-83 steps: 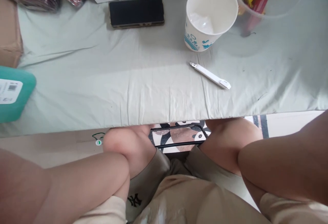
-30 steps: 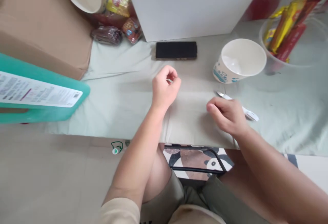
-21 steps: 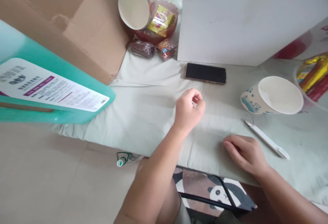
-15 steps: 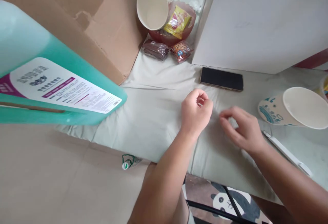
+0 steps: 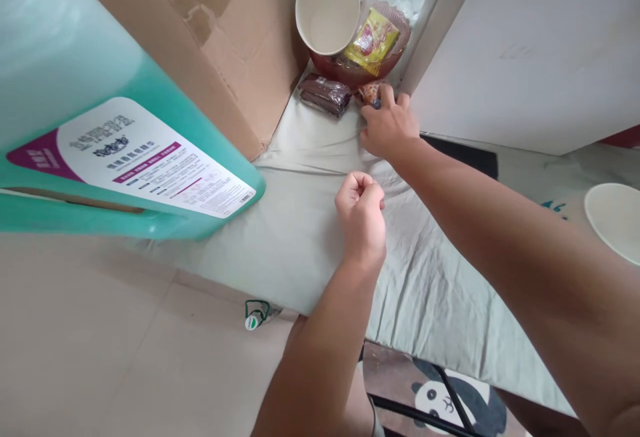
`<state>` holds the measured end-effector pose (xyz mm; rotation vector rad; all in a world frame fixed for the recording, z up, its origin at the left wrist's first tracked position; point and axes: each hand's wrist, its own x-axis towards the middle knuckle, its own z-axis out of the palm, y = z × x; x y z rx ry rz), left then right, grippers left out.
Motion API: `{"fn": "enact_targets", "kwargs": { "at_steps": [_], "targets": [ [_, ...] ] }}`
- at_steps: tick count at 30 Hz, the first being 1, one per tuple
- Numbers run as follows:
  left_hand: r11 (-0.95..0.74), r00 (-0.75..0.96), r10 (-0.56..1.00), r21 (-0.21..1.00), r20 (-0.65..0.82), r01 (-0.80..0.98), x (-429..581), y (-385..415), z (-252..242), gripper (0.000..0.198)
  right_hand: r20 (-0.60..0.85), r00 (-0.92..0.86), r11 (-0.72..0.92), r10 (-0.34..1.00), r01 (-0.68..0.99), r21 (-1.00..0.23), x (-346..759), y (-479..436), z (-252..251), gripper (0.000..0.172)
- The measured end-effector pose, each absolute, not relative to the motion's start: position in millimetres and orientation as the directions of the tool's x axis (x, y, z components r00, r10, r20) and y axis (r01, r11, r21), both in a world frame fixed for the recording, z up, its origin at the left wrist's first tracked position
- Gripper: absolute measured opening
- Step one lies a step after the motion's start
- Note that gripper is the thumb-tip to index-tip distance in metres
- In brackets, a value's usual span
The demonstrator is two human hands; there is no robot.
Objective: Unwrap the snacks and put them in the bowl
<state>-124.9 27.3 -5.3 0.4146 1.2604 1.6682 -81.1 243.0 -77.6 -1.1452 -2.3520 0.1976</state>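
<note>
My left hand (image 5: 363,220) rests on the cloth-covered table, fingers curled into a loose fist with nothing visible in them. My right hand (image 5: 393,123) reaches to the back, its bent fingers apart over a small snack packet (image 5: 369,94) in orange-patterned clear wrapping. The fingertips appear to touch the packet and partly cover it; a closed grip does not show. Left of it lies a dark brown wrapped snack (image 5: 325,95). Behind both, a reddish glass bowl (image 5: 400,37) holds a yellow snack packet (image 5: 373,40), and a paper cup (image 5: 327,9) tilts at its left.
A large green liquid jug (image 5: 165,150) and a cardboard box (image 5: 240,43) stand on the left. A white box (image 5: 525,57) stands at back right, with a phone (image 5: 470,155) partly under my right forearm. Another paper cup (image 5: 615,220) is at the right edge.
My right hand has moved from the middle of the table forward and left to the orange-patterned packet. My left hand stays curled, in nearly the same place. The view has shifted slightly.
</note>
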Motion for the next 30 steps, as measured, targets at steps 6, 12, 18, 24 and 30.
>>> {"fn": "enact_targets", "kwargs": {
  "at_steps": [6,12,18,24,30],
  "targets": [
    [-0.041,-0.479,0.842,0.854,-0.250,-0.518,-117,28,-1,0.020,0.419,-0.519,0.653,0.745,0.694,-0.304,-72,216,-62,0.022],
    [-0.125,-0.514,0.832,0.832,-0.208,-0.540,-108,30,2,0.023,0.418,-0.414,0.587,0.808,0.618,-0.523,-17,121,-11,0.015],
    [0.004,-0.395,0.892,0.879,-0.219,-0.477,-86,30,1,0.018,0.022,-0.103,0.047,0.994,0.251,-0.967,104,23,-7,0.019],
    [0.143,-0.180,0.968,0.975,-0.173,-0.170,-21,32,-19,0.010,-0.161,0.100,-0.133,0.982,-0.243,-0.961,160,-13,-31,0.022],
    [0.264,0.212,0.955,0.918,-0.207,-0.297,22,20,-31,0.037,-0.169,0.160,-0.090,0.972,-0.414,-0.906,165,-6,-32,0.017]
  ]
}}
